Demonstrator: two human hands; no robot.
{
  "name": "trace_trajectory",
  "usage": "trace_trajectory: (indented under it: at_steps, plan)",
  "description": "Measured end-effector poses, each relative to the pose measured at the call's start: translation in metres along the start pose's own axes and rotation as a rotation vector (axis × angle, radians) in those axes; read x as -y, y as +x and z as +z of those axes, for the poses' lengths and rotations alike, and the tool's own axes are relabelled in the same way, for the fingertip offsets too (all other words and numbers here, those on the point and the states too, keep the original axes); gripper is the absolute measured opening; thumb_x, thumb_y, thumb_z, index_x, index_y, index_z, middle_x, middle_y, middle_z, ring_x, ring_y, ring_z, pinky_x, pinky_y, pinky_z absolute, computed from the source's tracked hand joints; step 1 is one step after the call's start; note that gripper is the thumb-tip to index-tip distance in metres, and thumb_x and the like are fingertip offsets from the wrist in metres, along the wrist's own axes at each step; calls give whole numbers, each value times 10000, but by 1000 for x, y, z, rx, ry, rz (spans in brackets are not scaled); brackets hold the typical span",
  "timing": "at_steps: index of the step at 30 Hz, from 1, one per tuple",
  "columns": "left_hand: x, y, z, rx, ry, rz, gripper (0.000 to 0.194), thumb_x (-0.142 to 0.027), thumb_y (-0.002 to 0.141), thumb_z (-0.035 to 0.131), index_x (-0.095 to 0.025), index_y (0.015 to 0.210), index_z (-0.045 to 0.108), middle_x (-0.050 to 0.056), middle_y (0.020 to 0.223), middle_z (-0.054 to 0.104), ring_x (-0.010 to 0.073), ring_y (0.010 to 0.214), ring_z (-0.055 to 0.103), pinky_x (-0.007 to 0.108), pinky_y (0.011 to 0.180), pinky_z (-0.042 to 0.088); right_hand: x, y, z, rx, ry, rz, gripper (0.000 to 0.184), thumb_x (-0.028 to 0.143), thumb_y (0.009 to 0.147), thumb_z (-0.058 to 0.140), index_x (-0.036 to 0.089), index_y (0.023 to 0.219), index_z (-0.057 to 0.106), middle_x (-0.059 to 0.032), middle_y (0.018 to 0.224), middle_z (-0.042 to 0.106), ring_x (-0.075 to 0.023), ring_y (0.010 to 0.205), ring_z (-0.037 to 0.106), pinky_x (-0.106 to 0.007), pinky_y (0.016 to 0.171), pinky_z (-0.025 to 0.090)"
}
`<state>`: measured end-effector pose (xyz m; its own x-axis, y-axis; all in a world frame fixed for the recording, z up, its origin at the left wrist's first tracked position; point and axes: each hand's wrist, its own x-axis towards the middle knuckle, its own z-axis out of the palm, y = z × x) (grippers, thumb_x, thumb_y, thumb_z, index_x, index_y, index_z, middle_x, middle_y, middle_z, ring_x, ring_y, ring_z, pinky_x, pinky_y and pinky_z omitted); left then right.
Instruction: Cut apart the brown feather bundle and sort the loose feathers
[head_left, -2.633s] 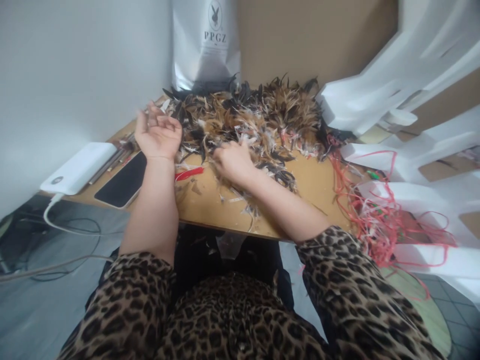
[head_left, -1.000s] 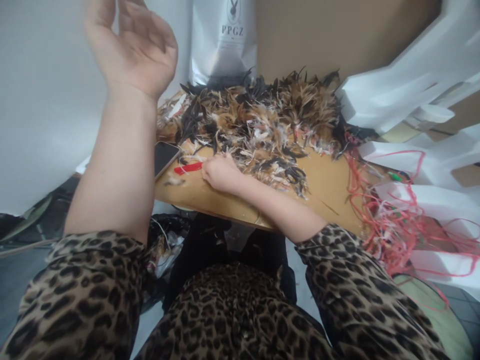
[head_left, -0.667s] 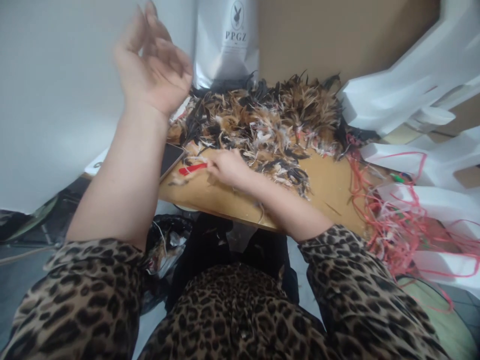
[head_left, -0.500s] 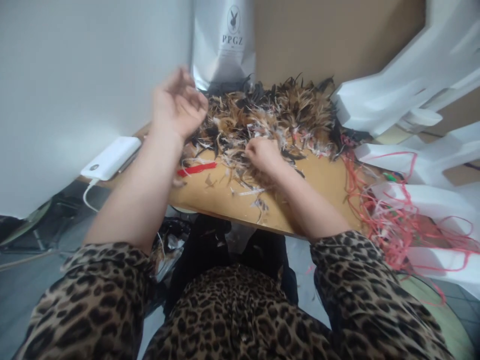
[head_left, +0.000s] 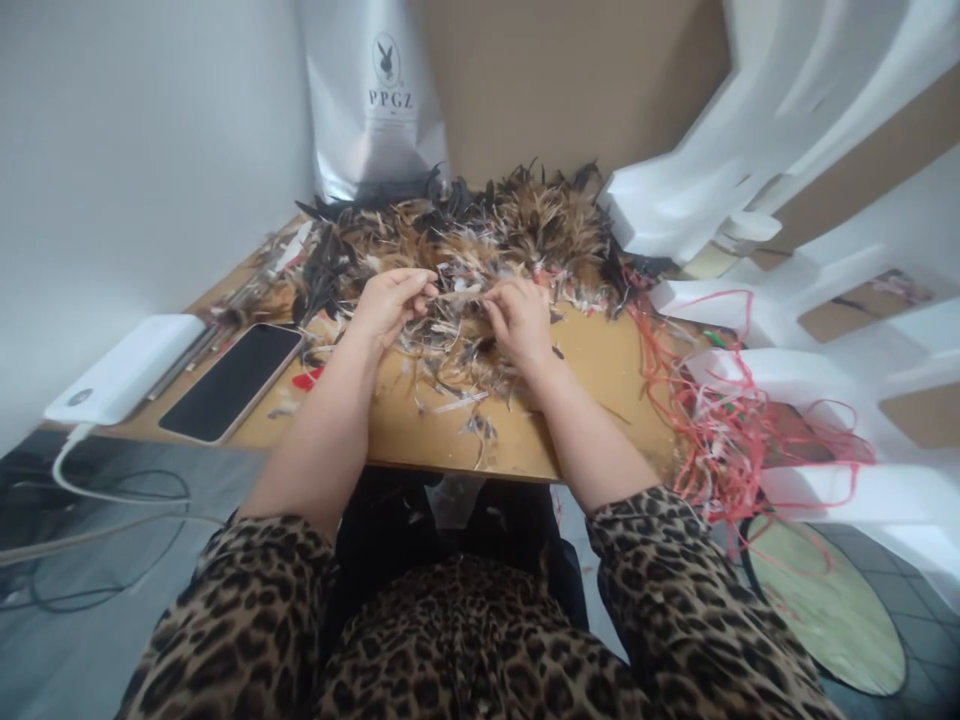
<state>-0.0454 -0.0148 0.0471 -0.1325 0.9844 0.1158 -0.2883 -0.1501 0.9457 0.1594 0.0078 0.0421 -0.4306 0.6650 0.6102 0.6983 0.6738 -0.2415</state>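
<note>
Over the front of a feather pile (head_left: 547, 215), my left hand (head_left: 391, 305) is closed in a pinch, thumb against fingers. My right hand (head_left: 521, 318) pinches too, a short way to the right and palm down. A small pale brown feather (head_left: 462, 294) spans the gap between both sets of fingertips. The pile behind is brown, black and whitish, with thin loose strips among the feathers. Loose feather bits (head_left: 480, 428) lie on the wooden tabletop (head_left: 600, 370) below my hands. A red piece (head_left: 307, 379) shows beside my left forearm.
A phone (head_left: 232, 383) and a white power bank (head_left: 124, 368) with a cable sit at the left. Behind the pile stands a silver bag (head_left: 375, 130). Tangled pink-red strings (head_left: 739, 430) hang over white rack-like parts (head_left: 817, 380) on the right. A round stool (head_left: 825, 600) stands below.
My left hand has come down from its raised position to the feather between my hands, and its fingers have closed. The view has shifted, so the phone now shows on the left.
</note>
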Motion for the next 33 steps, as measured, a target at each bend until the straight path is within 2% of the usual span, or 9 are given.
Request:
trace_trajectory:
  at_steps: [8,11,14,17,20,23,27,33]
  plan:
    - [5,-9,-8,229,-90,-377,260,-345,748,668,-86,762,677,54,578,612,80,424,506,210,422,427,9,0,-3,-41,-3,-62,348,364,938,300,193,964,602,-102,1053,596,-219,1060,480,-388,939,256]
    - [5,-8,-10,263,-173,-439,241,-329,758,655,-89,771,682,39,578,599,54,410,471,178,399,396,11,0,-2,-44,-3,-85,359,372,943,295,189,963,603,-98,1054,601,-207,1057,482,-376,937,259]
    - [3,-6,-13,258,-242,-489,305,-395,762,645,-93,763,684,31,562,579,33,390,433,147,369,349,12,0,-1,-33,8,-100,359,375,944,300,189,963,607,-93,1048,606,-197,1050,482,-365,935,259]
    - [0,-7,-13,250,-245,-515,332,-429,738,666,-97,729,676,28,540,556,30,387,420,135,349,316,14,0,0,-11,14,-112,346,369,941,314,194,971,611,-91,1056,607,-199,1059,479,-368,940,255]
    - [-1,-9,-12,261,-239,-503,255,-334,679,738,-92,698,662,19,537,536,23,411,426,112,345,287,16,-1,1,3,19,-129,336,360,940,323,194,971,613,-83,1056,613,-193,1057,479,-362,944,256]
    - [0,-11,-11,301,-222,-489,207,-235,625,776,-81,698,658,13,552,538,0,396,375,102,350,267,17,-1,3,8,19,-130,346,358,944,311,193,968,615,-76,1053,617,-185,1046,480,-350,947,255]
    - [2,-12,-12,358,-182,-487,238,-211,586,794,-73,734,668,23,576,555,-4,398,356,110,362,272,19,0,4,32,3,-99,354,348,944,299,197,975,617,-82,1064,612,-197,1052,474,-364,951,247]
    - [2,-15,-9,431,-131,-482,225,-177,571,795,-86,611,593,5,537,527,-8,389,336,114,370,262,19,0,5,8,45,-89,335,355,936,327,198,958,622,-77,1051,614,-194,1052,482,-363,962,258]
